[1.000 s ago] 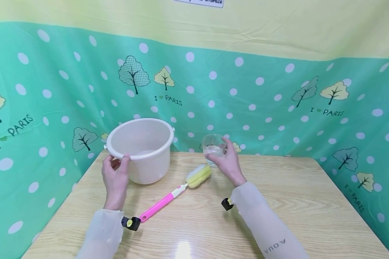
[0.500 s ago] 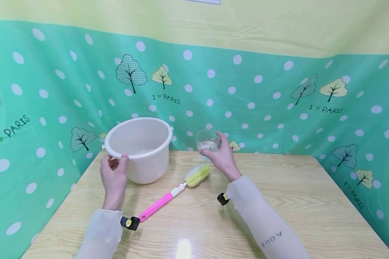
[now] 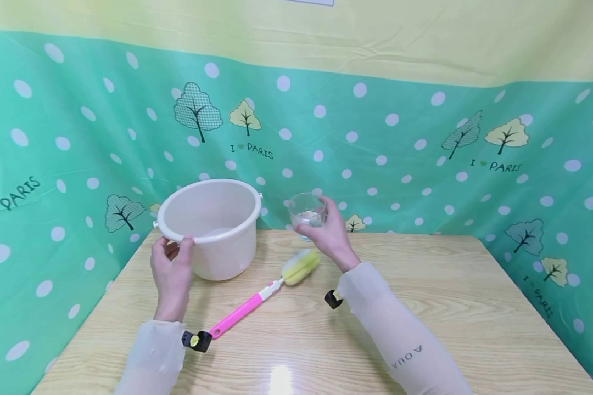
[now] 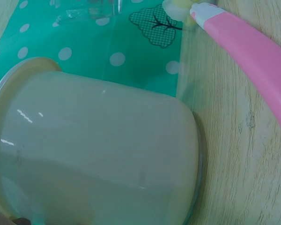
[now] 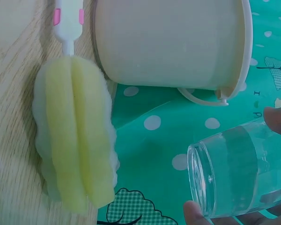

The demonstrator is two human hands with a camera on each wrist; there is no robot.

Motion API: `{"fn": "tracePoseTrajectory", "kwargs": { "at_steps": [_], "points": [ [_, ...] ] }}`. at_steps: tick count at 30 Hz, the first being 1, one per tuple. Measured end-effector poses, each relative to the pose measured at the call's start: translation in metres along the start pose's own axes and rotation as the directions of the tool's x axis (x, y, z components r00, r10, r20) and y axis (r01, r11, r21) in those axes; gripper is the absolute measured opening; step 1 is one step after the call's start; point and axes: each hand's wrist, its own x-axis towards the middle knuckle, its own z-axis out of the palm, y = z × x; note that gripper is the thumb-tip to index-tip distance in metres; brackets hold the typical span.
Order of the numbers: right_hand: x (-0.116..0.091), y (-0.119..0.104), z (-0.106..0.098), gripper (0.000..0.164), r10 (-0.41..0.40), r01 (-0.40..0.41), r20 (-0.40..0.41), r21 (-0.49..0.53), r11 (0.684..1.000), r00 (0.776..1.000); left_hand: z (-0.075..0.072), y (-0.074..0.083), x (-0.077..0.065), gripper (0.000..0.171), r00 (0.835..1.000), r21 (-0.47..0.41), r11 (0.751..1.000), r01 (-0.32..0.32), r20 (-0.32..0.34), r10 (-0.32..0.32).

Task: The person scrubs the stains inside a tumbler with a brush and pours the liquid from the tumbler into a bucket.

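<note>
At the front left of a white plastic bucket (image 3: 227, 255), my left hand (image 3: 172, 277) holds the rim with thumb and fingers. The bucket stands upright on the table; its wall (image 4: 98, 145) fills much of the left wrist view. To its right, my right hand (image 3: 332, 237) grips a clear drinking glass (image 3: 306, 211) partly filled with clear liquid. The glass is held above the table, and its base faces the camera side in the right wrist view, where fingertips (image 5: 194, 213) show beneath it. Between the hands lies a bottle brush (image 3: 242, 311) with a pink handle and yellow-white sponge head (image 5: 75, 136).
The wooden table (image 3: 449, 307) ends at a green dotted curtain (image 3: 400, 159) behind and at both sides. The bucket's handle (image 5: 201, 99) hangs at its back. Black wrist cameras (image 3: 197, 341) sit on both sleeves.
My right hand has moved the glass left and slightly up, nearer the bucket. The left hand stays on the bucket rim; bucket and brush stay in place as the head view shifts slightly.
</note>
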Motion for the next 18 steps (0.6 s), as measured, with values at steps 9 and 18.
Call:
{"fn": "tracePoseTrajectory", "kwargs": {
  "at_steps": [9, 18],
  "points": [
    [0.001, -0.010, 0.007, 0.100, -0.014, 0.014, 0.004, -0.008, 1.000, 1.000, 0.001, 0.001, 0.000, 0.065, 1.000, 0.004, 1.000, 0.000, 0.009, 0.000],
    [0.003, -0.017, 0.015, 0.097, -0.030, 0.031, 0.012, -0.028, 0.999, 0.999, -0.001, 0.001, 0.000, 0.065, 1.000, -0.006, 1.000, 0.001, 0.008, -0.001]
  ]
}}
